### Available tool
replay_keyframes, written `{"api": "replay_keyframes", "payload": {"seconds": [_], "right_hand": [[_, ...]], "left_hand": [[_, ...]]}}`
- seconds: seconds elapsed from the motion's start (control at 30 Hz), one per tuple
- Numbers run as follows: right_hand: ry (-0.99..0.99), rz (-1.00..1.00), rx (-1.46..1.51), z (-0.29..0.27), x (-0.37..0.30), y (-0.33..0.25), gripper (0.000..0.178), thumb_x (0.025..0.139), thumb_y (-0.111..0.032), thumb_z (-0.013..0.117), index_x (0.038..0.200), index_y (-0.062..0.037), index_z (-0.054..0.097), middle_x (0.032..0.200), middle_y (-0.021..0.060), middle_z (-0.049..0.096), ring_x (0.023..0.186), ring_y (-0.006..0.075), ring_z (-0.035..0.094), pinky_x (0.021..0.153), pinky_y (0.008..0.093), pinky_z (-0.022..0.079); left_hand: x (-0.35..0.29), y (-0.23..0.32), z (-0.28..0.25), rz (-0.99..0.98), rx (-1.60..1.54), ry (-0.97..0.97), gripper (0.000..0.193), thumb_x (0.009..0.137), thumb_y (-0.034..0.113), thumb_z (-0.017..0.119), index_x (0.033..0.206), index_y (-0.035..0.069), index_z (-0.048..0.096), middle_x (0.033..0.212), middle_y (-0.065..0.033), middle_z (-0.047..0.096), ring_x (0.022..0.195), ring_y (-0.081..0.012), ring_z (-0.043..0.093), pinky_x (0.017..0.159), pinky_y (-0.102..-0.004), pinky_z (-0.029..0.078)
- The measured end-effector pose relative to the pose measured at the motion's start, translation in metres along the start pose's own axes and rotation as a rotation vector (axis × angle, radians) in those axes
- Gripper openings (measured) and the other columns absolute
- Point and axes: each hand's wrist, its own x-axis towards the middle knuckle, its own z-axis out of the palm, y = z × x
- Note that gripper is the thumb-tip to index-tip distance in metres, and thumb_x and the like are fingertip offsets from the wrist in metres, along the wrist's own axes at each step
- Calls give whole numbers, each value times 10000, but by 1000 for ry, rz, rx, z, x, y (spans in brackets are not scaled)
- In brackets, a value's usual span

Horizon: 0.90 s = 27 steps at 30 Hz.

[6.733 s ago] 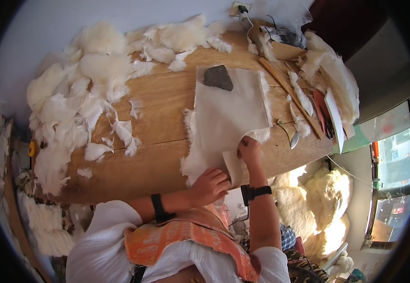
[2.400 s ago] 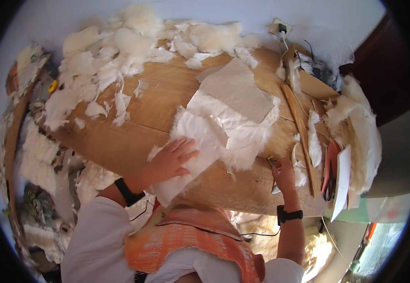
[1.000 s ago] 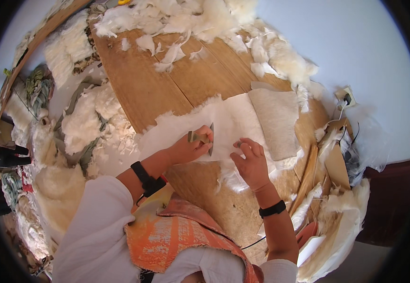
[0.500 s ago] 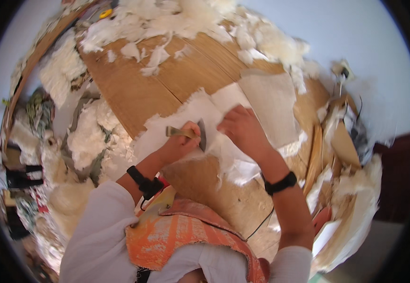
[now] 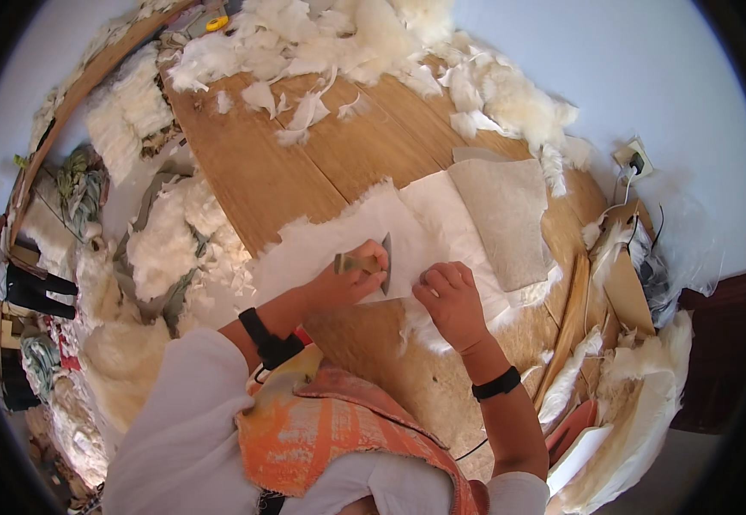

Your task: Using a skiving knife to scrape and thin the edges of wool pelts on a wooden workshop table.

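Observation:
My left hand (image 5: pixel 360 273) is closed around the handle of a scraper-like tool with a wide, flat metal blade (image 5: pixel 386 264). The blade stands on edge over a white piece of fur or wool hide (image 5: pixel 321 242) with a fluffy rim, spread on the wooden table (image 5: pixel 390 129). My right hand (image 5: pixel 454 300) is to the right of the blade, at the piece's near edge. Its fingers are curled in; what they hold, if anything, is hidden. A greyish-beige flat piece (image 5: pixel 501 219) lies beyond my right hand, partly over more white material.
Loose white fluff (image 5: pixel 304 43) is heaped along the table's far edge. A yellow tape measure (image 5: pixel 217 23) sits at far left. More wool (image 5: pixel 167 240) fills the left side. At right are a wall socket (image 5: pixel 634 159), a plastic bag (image 5: pixel 690 249) and wooden strips (image 5: pixel 568 326).
My right hand has drawn back toward me from the white piece, its fingers curling. My left hand has shifted slightly right in the picture with the tool; the whole view has also shifted.

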Motion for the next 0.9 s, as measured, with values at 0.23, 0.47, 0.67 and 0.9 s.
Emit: {"api": "replay_keyframes", "payload": {"seconds": [0.23, 0.47, 0.67, 0.9], "right_hand": [[-50, -7, 49, 3, -5, 6, 114, 729, -88, 581, 841, -103, 596, 914, 14, 557, 973, 196, 537, 908, 365, 404], [-45, 73, 169, 8, -6, 7, 127, 695, -59, 641, 812, -97, 610, 890, 15, 580, 948, 209, 554, 877, 369, 410], [17, 193, 261, 5, 3, 8, 131, 703, -39, 675, 793, -111, 614, 837, 10, 596, 884, 223, 573, 837, 372, 411], [84, 253, 327, -7, 14, 9, 128, 722, -46, 691, 798, -113, 614, 832, -4, 597, 866, 216, 573, 807, 356, 392]], "left_hand": [[7, 4, 34, 90, -75, 83, 100, 894, 69, 518, 982, 83, 472, 829, -24, 532, 699, -93, 492, 653, -265, 424], [6, -6, 37, 142, 7, 45, 142, 889, 50, 554, 1001, 74, 471, 849, -31, 488, 768, -113, 521, 692, -273, 441], [4, -11, 39, 313, 145, 72, 183, 857, 33, 572, 1009, 87, 485, 873, -41, 503, 768, -162, 523, 719, -286, 444], [20, -5, 36, -39, -273, 124, 188, 863, 54, 590, 1013, 99, 487, 888, -40, 519, 755, -144, 540, 728, -301, 450]]}}
